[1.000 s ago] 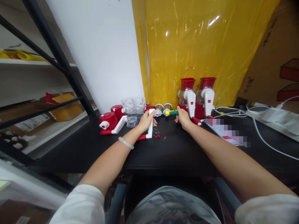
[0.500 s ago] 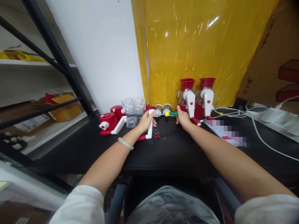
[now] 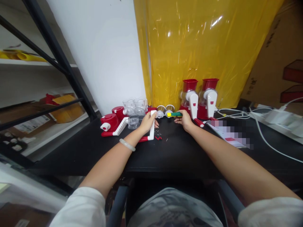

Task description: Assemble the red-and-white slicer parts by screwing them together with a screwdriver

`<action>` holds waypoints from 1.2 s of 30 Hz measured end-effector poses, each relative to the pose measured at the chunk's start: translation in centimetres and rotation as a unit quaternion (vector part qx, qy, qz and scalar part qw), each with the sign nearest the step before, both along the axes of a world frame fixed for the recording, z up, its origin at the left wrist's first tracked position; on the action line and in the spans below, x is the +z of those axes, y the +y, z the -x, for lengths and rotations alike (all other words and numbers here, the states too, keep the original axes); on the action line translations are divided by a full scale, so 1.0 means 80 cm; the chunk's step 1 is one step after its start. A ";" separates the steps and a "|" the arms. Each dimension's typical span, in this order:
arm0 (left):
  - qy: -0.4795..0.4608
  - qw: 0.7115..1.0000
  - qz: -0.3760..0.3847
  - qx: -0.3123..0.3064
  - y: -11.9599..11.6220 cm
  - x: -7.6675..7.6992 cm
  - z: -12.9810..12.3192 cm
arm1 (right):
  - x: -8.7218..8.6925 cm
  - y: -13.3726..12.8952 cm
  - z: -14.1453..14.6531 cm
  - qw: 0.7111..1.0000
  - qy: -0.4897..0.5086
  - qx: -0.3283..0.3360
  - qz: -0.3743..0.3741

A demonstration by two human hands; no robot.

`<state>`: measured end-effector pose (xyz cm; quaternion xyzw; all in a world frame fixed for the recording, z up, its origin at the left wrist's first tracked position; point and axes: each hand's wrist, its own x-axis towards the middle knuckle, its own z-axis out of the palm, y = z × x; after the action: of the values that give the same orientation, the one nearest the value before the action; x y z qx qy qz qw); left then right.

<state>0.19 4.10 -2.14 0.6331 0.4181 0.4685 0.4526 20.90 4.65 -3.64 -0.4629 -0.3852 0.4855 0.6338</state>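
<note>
My left hand (image 3: 148,123) is closed on a white crank handle (image 3: 152,130) with a red grip, held upright above the table. In my right hand (image 3: 186,120) is a green and yellow screwdriver (image 3: 174,114), lying level, its shaft pointing left at the top of the crank handle. My right thumb and forefinger hold the back end of its grip, the other fingers loosely bent below. The screwdriver's tip is hidden by the handle. Below my left hand lie small red pieces (image 3: 158,137) and several small metal screws or pins (image 3: 167,139).
Red bases (image 3: 110,122) and clear plastic hoppers (image 3: 134,105) stand at the left. Metal grater drums (image 3: 169,109) sit behind the screwdriver. Two assembled red and white rotary graters (image 3: 193,105) stand at back right, near a phone (image 3: 224,134), white cables (image 3: 260,126) and a power strip (image 3: 292,124).
My right hand's grip on the screwdriver has changed: the thumb, upright before, now lies along the grip's end, and the fingers have turned. My left hand and the crank handle stay in place.
</note>
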 end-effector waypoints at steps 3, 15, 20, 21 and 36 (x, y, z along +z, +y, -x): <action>0.000 1.000 -0.002 0.001 0.000 0.000 0.000 | -0.003 0.003 -0.001 1.000 0.006 -0.006 -0.011; 0.000 1.000 -0.002 0.000 -0.003 0.002 -0.001 | -0.011 0.010 -0.002 0.999 -0.037 -0.027 -0.011; 0.001 1.000 -0.005 0.000 -0.002 0.000 0.000 | -0.017 0.012 -0.004 0.998 -0.045 -0.028 -0.030; 0.000 1.000 -0.004 -0.001 -0.001 0.000 0.000 | -0.017 0.012 -0.004 0.998 -0.050 -0.029 -0.035; -0.005 1.000 -0.006 -0.007 0.003 -0.004 0.001 | -0.014 0.007 -0.007 0.989 -0.130 -0.060 -0.036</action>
<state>0.08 4.34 -2.42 0.6364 0.4083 0.4712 0.4542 21.44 5.24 -4.74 -0.5211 -0.4536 0.3680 0.6224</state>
